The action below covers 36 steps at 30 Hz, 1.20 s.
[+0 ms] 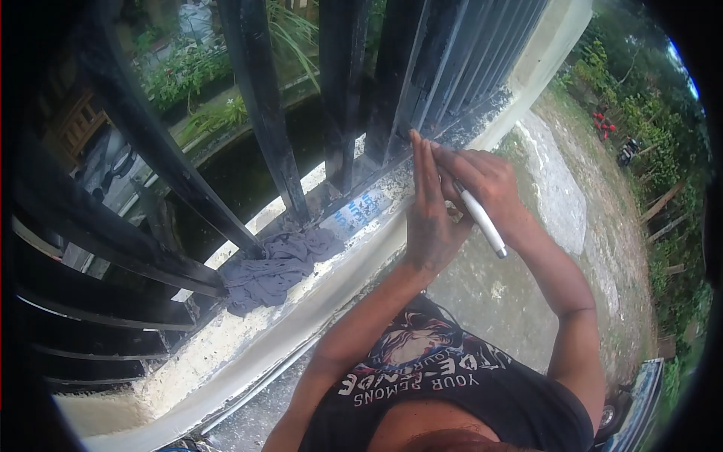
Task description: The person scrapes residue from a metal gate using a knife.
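Note:
My right hand is closed around a slim white pen-shaped handle, whose lower end sticks out toward me; its other end is hidden by my fingers. Right beside it, my left hand has its fingers stretched out straight and close together. Both sets of fingertips are near the foot of a black metal bar of the fence. To the left on the wall ledge lies a pale sheet with blue print. A crumpled grey cloth rests against the bars farther left.
Black fence bars rise from the low cream wall and curve to both sides. Behind them are plants and a wooden chair. Rough ground and greenery lie to the right, with part of a vehicle at lower right.

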### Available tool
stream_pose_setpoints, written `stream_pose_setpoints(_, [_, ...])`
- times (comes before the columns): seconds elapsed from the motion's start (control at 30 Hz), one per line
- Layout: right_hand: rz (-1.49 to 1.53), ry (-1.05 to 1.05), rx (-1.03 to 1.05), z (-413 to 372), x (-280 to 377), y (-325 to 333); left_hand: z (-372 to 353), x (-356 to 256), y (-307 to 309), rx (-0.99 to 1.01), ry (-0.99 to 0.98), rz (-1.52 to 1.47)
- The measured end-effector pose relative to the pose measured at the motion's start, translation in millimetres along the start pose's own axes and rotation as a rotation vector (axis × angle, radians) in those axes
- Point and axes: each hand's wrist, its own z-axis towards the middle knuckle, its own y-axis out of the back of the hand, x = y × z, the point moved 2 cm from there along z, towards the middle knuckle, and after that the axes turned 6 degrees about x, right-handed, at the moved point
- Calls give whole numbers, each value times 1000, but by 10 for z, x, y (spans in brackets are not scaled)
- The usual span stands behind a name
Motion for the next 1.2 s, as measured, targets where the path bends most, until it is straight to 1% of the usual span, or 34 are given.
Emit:
stream_pose_setpoints(0.1, [2,42,-31,19,32,-3,-69,45,-28,-30,-6,69])
stream_pose_setpoints(0.17, [31,-6,93,35,71,25,-99,57,-15,-37,-24,129])
stream_pose_setpoints(0.23, [-24,34,57,124,80,114,-35,-18,33,-25,3,50])
stream_pose_setpoints(0.27, [-86,36,50,131,117,151,10,5,58,26,63,-47])
stream_pose_setpoints(0.3, [-85,44,53,133,118,141,11,17,47,18,64,-46])
stream_pose_setpoints(0.37, [8,-29,33,101,79,107,-19,60,-35,7,88,-45])
stream_pose_setpoints(0.4, [52,-21,73,85,63,68,-70,36,-41,-20,102,-58])
stream_pose_setpoints(0.43, [27,22,81,85,91,48,-97,24,-31,-20,93,-38])
stream_pose_setpoints(0.5, [-11,-2,142,136,117,103,-98,-28,2,-23,128,-158])
stream_pose_setpoints(0.53, [-11,1,147,125,126,109,-78,-34,15,-27,130,-161])
stream_pose_setpoints(0.6, [-86,80,-1,147,141,141,33,-18,52,-3,51,-132])
stream_pose_setpoints(0.63, [-86,83,0,141,134,130,10,-1,28,-6,51,-131])
stream_pose_setpoints(0.7, [85,-56,111,110,83,83,-73,34,-32,-36,84,-15])
stream_pose_setpoints(0.73, [84,-64,95,124,82,92,-83,30,-14,-64,4,65])
stream_pose_setpoints(0.77, [22,-24,114,157,97,104,-75,49,-15,-51,-5,69])
stream_pose_setpoints(0.8, [-35,12,144,169,126,119,-57,8,9,-10,108,-101])
stream_pose_setpoints(0.83, [-47,-6,185,218,143,181,-52,-17,26,26,227,-270])
stream_pose_setpoints(0.87, [-83,29,105,198,161,186,-21,-20,67,55,216,-192])
stream_pose_setpoints(0.9, [-121,67,23,191,167,196,-24,25,46,60,215,-187])
stream_pose_setpoints(0.93, [-117,65,20,167,141,176,-48,76,-6,39,158,-144])
stream_pose_setpoints(0.97, [-35,14,80,116,95,135,-79,100,-53,18,104,-105])
stream_pose_setpoints(1.0, [44,-35,138,97,70,116,-104,43,-50,13,130,-119])
stream_pose_setpoints(1.03, [43,-38,132,114,66,125,-75,17,-36,18,126,-117])
stream_pose_setpoints(1.1, [2,-19,153,166,96,167,-64,-22,-19,35,213,-244])
stream_pose_setpoints(1.17, [-9,7,122,173,81,184,-51,21,-37,26,186,-211])
stream_pose_setpoints(1.2, [-9,-5,97,151,93,185,-21,25,-31,23,134,-171])
